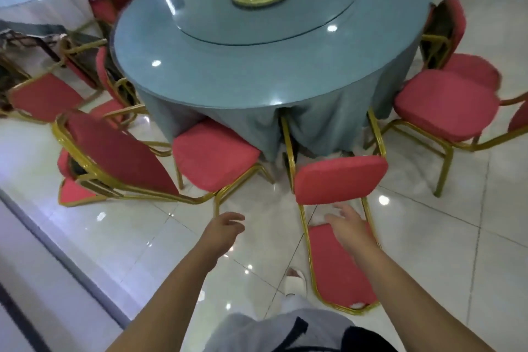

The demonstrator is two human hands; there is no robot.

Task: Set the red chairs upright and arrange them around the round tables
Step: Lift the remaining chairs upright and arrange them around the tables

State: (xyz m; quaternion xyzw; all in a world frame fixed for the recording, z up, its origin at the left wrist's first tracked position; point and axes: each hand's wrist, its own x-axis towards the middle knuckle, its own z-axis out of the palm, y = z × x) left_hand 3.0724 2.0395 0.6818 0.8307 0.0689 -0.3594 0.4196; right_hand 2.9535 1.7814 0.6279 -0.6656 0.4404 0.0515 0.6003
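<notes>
beside the round table (271, 71) | tipped red chair (340, 180) on its back | left hand (223, 230), right hand (347, 224) open, empty | grasp backrest frame with both, lift evenly.

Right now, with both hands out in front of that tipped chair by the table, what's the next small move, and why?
Probably close both hands on the gold frame of the red padded chair lying on its back. Its backrest lies flat on the tiled floor and its seat faces the camera. The right hand hovers open above the backrest, and the left hand is open off to the side; neither grips anything.
</notes>
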